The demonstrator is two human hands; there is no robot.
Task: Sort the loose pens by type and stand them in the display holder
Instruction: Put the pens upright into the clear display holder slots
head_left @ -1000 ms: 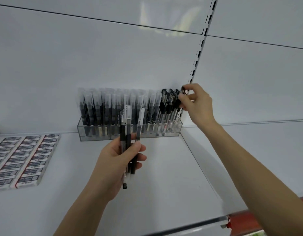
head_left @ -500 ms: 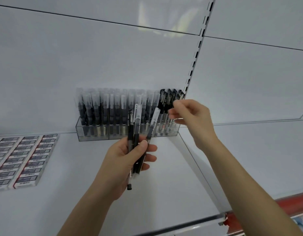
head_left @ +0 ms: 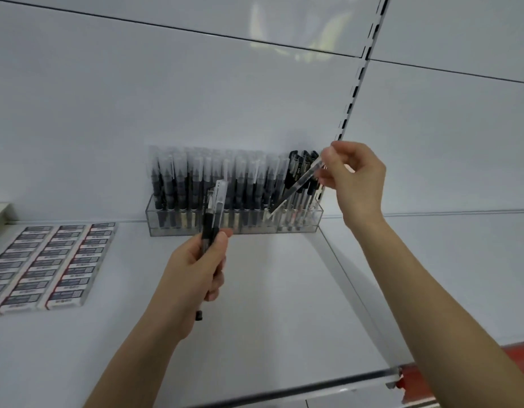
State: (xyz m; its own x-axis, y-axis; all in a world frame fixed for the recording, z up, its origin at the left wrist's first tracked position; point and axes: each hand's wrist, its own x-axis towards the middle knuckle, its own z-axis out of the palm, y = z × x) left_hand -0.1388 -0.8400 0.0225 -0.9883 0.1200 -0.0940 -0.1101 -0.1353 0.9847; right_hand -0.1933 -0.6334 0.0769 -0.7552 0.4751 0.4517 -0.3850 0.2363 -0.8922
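At front edge of shelf [head_left: 269,304]: clear rail [head_left: 284,390], red strip [head_left: 416,373] at R end. Next in, L hand [head_left: 193,269], fingers and thumb curled round a bundle of loose pens [head_left: 215,207], approx upright, frosted caps up, one black end poking out below palm. Off to L, flat on shelf: rows of small boxes [head_left: 48,260] w/ dark labels and red edges; print too blurred to read. Further back on R, R hand [head_left: 357,184], thumb and fingertips pinching a single pen [head_left: 296,185] by its cap end, tilted, lower tip down at top of display holder [head_left: 316,219], near the divide btw its two pen types; cannot tell if tip inside. Clear holder, against back panel [head_left: 166,98], in compartments: L and mid packed w/ upright frosted-cap pens [head_left: 196,178], R end w/ upright black-cap pens [head_left: 296,166]. White writing on black caps, not legible. Behind, slotted upright [head_left: 355,92] on wall above holder's R end.
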